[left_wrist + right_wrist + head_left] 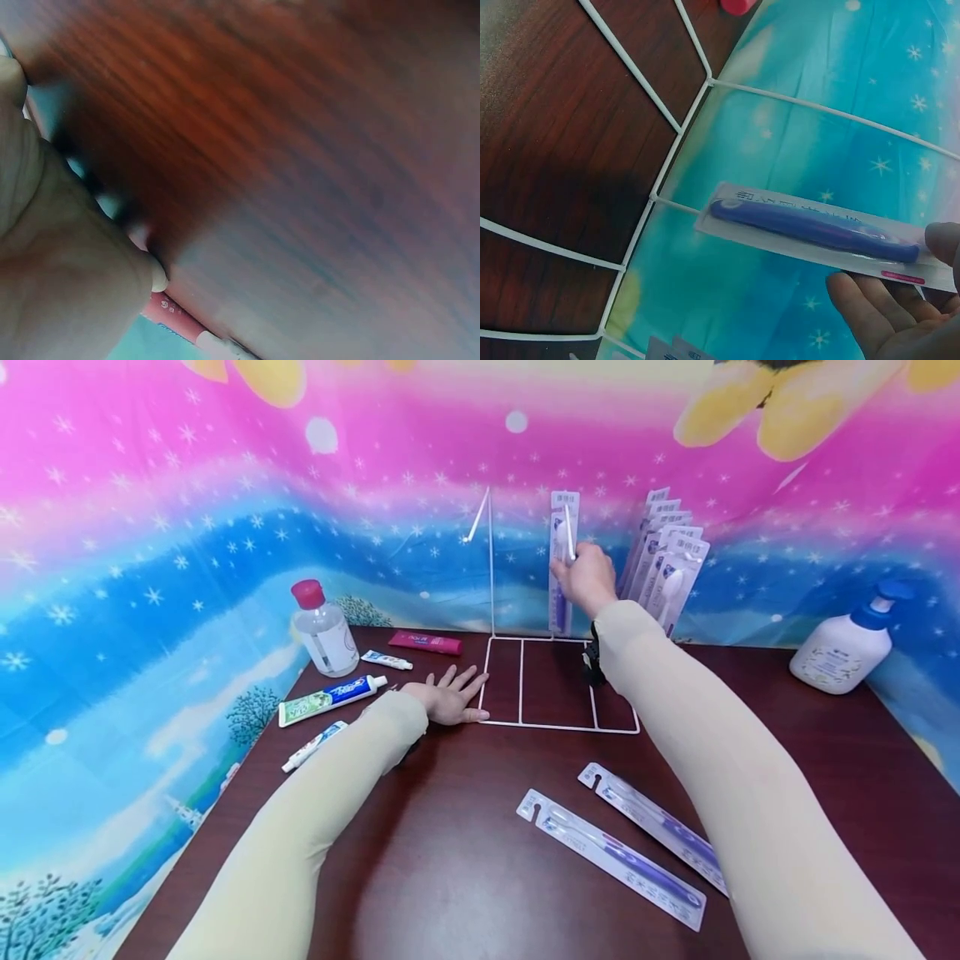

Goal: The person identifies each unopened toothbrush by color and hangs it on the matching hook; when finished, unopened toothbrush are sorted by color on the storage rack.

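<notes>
My right hand (588, 578) pinches a packaged toothbrush (558, 610) at the middle hook of a white wire rack (521, 681). The pack is upright, its top edge behind the hook's arm; whether its hole is on the hook I cannot tell. In the right wrist view the thumb lies over the toothbrush pack (814, 234), with fingers beneath. My left hand (450, 700) lies spread on the table, touching the rack's left base edge. Several toothbrush packs (678, 578) hang together on the right hook, while the left hook (477, 518) carries nothing.
Two more toothbrush packs (615, 862) lie on the dark table (427, 877) in front. Left of the rack are several toothpaste tubes (330, 700) and a red-capped clear bottle (324, 631). A white pump bottle (843, 647) stands far right. Patterned cloth (187, 543) hangs behind.
</notes>
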Demonstrator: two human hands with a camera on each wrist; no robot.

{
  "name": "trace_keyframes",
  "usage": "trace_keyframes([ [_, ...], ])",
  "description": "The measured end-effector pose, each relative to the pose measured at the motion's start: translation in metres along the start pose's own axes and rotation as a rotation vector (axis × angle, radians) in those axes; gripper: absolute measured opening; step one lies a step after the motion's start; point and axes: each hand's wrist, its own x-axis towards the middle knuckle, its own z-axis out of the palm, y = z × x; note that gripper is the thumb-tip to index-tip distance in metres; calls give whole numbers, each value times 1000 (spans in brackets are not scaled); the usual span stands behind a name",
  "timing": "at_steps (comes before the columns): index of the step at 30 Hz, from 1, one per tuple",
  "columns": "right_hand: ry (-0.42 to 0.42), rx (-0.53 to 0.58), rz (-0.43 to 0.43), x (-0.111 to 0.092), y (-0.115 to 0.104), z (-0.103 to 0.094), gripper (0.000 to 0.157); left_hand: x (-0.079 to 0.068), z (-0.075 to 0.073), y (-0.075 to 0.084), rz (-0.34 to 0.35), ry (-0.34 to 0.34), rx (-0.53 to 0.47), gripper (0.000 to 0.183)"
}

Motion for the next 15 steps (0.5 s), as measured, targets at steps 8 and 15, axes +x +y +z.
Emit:
trace_keyframes([
  [8, 14, 42, -66, 5, 5, 3, 47, 3, 1, -1, -11, -2, 10, 86],
  [15, 1, 46, -81, 6, 8, 4, 47, 4, 2, 0, -29, -1, 12, 85],
])
